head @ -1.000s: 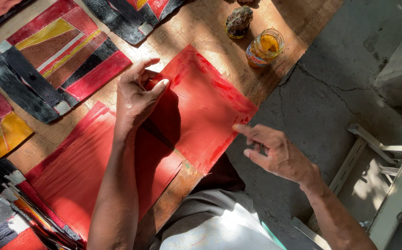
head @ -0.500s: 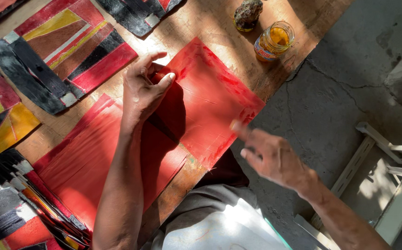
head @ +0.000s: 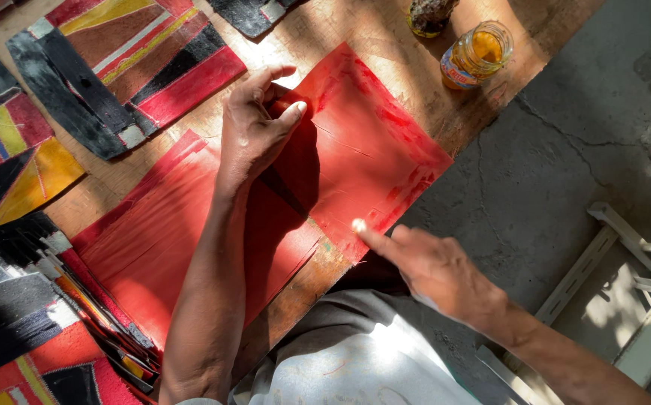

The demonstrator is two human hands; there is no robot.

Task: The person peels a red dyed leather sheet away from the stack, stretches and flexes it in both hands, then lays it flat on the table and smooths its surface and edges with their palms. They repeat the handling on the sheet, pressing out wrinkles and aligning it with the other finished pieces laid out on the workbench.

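My left hand (head: pixel 254 127) pinches the far left corner of a red painted sheet (head: pixel 370 157) that lies on a wooden table (head: pixel 385 34). That sheet overlaps a larger red sheet (head: pixel 153 240) nearer to me. My right hand (head: pixel 434 270) hovers at the table's near edge, its forefinger stretched out and touching the near corner of the red sheet. It holds nothing.
Painted panels in black, red and yellow (head: pixel 115 60) lie on the far left. A stack of such panels (head: pixel 33 322) sits at the lower left. A glass jar of orange liquid (head: pixel 475 52) and a darker jar (head: pixel 430 15) stand at the table's end. Cracked concrete floor (head: pixel 565 135) and a white frame (head: pixel 633 277) are to the right.
My right hand has moved in from beyond the table edge, and its forefinger now reaches the sheet's near corner. My left hand keeps its grip on the far corner.
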